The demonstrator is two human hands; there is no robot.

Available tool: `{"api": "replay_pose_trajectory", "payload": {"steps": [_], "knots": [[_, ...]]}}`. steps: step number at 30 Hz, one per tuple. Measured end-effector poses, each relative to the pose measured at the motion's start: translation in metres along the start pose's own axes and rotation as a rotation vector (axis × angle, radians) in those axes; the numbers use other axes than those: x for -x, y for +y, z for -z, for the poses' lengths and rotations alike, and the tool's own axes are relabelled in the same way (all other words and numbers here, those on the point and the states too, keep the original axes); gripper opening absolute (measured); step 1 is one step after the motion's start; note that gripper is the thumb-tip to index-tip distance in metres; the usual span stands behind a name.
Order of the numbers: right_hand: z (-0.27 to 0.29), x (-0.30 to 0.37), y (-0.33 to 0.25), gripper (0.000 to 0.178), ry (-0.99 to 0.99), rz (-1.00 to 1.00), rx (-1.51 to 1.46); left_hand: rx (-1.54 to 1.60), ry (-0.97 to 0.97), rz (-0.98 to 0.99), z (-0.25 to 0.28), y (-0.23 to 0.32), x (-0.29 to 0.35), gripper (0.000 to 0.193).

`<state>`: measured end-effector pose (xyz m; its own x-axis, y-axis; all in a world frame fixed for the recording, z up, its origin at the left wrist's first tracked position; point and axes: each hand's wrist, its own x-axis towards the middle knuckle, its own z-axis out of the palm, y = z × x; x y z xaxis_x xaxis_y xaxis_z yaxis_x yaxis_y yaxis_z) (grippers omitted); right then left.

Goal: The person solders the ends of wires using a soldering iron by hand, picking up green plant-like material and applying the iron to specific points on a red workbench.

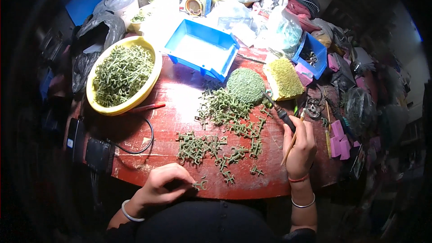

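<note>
My left hand (167, 183) is closed near the table's front edge, pinching a small green branched piece (200, 183) between thumb and fingertips. My right hand (300, 148) grips a soldering iron (283, 116) with a dark handle. A thin wooden-handled brush (292, 143) is held in the same hand. The iron's tip is close to the right edge of a round mound of pale green granules (245, 85); whether it touches cannot be made out. Between my hands lie loose heaps of similar green pieces (193, 147), with a few single ones nearer me.
A yellow basin (156, 78) full of green pieces stands at left. Behind the heaps are a blue tray (202, 63) and a yellow granule-covered block (283, 78). Black boxes (99, 153) with a cable sit at the left edge. Pink blocks (338, 141) and plastic bags crowd the right.
</note>
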<state>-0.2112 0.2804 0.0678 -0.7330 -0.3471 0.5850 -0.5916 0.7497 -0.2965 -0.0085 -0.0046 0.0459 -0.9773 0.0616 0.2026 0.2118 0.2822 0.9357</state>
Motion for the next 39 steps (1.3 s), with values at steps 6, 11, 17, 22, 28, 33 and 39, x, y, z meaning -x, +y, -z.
{"api": "replay_pose_trajectory", "payload": {"steps": [6, 11, 17, 22, 28, 33, 39], "knots": [[-0.003, -0.002, -0.003, 0.023, -0.029, 0.066, 0.087, -0.218, 0.046, -0.271, -0.007, -0.015, 0.001, 0.021], [-0.004, -0.001, 0.001, 0.025, -0.034, 0.076, 0.061, -0.300, 0.040, -0.292, -0.010, -0.011, 0.000, 0.020], [0.013, 0.014, -0.025, 0.020, 0.048, -0.061, -0.065, -0.397, 0.028, -0.324, -0.012, -0.011, 0.004, 0.020], [0.046, 0.051, -0.052, 0.026, -0.160, -0.091, -0.237, -0.456, 0.043, -0.381, -0.016, -0.013, 0.003, 0.019], [0.050, 0.077, -0.063, 0.029, -0.414, -0.072, -0.467, -0.465, 0.056, -0.373, -0.022, -0.009, -0.001, 0.019], [0.046, 0.086, -0.062, 0.025, -0.533, -0.154, -0.548, -0.535, 0.078, -0.340, -0.025, -0.007, 0.002, 0.022], [0.044, 0.096, -0.058, 0.028, -0.511, -0.128, -0.515, -0.552, 0.081, -0.315, -0.024, -0.007, 0.006, 0.025]]}}
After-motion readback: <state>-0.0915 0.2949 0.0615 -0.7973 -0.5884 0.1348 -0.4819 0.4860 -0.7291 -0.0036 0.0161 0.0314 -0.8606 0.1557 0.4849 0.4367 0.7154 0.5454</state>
